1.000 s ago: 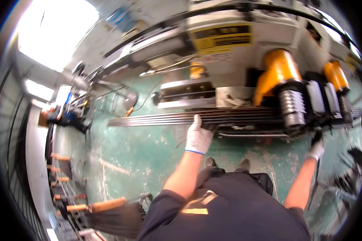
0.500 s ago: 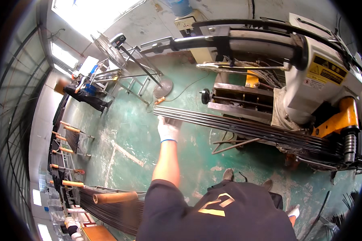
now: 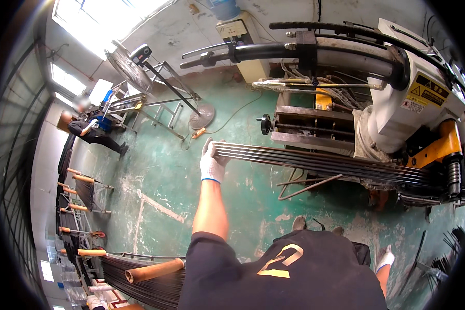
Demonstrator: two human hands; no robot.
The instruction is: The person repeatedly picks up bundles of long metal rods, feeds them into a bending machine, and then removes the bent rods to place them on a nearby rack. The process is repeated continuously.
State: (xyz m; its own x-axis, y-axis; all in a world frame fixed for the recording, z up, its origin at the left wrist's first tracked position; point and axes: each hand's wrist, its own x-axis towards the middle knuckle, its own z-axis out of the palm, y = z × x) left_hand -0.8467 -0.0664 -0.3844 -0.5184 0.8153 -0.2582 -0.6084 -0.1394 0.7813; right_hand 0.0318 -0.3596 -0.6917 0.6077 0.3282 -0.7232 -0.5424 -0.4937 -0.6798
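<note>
My left hand (image 3: 212, 164), in a white glove, is closed around the near-left ends of several long, dark metal tubes (image 3: 294, 158). The tubes lie side by side and run right to the machine (image 3: 380, 132), where their far ends are hidden beside an orange bracket (image 3: 437, 147). Its fingers reach up past the tube ends. Away from the tubes, at the lower right by my side, hangs my right hand (image 3: 385, 258), also gloved; it looks loosely open, and nothing shows in it.
A round-based stand fan (image 3: 201, 117) and a metal frame stand at the back left. Two people (image 3: 85, 126) are beyond them. Dark rods (image 3: 134, 279) rest on a rack with a brown roller (image 3: 155, 270) at lower left. More rods (image 3: 452, 245) are at lower right.
The tube ends, which stuck out left past my left hand, now end at its palm, farther right. My left hand's fingers have come up by those ends. My right hand has risen slightly.
</note>
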